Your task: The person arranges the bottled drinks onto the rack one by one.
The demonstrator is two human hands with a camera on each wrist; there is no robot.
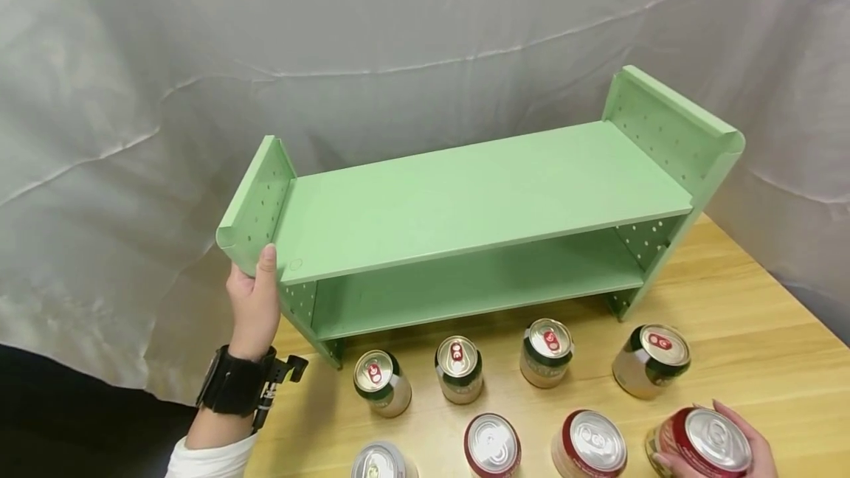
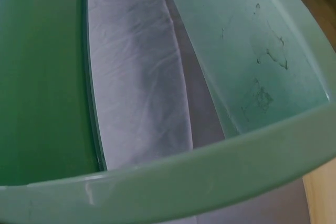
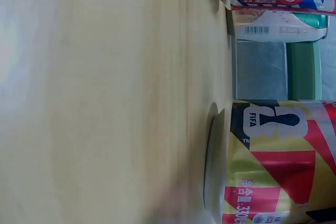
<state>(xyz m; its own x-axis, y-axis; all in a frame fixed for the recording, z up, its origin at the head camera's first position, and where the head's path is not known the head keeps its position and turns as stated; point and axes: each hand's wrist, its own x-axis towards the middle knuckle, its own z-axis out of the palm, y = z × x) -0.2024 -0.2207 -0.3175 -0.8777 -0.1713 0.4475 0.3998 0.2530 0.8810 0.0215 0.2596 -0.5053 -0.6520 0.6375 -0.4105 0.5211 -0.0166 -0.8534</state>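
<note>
At the left end of a green two-tier shelf (image 1: 478, 201), my left hand (image 1: 255, 308) grips the lower front corner of the side panel, its thumb along the inner side. The left wrist view shows the shelf's panel (image 2: 173, 192) close up, without the hand. My right hand (image 1: 762, 456) holds a red and gold can (image 1: 713, 440) at the lower right, thumb on one side and fingers on the other. A patterned gold and red can (image 3: 278, 161) fills the right wrist view's lower right, its base near the tabletop.
Before the shelf stand green-banded cans (image 1: 458, 369) in a row. Nearer are two red-rimmed cans (image 1: 589, 442) and a silver-topped can (image 1: 380, 462). All are on a wooden table (image 1: 764, 316). Grey cloth (image 1: 425, 35) hangs behind.
</note>
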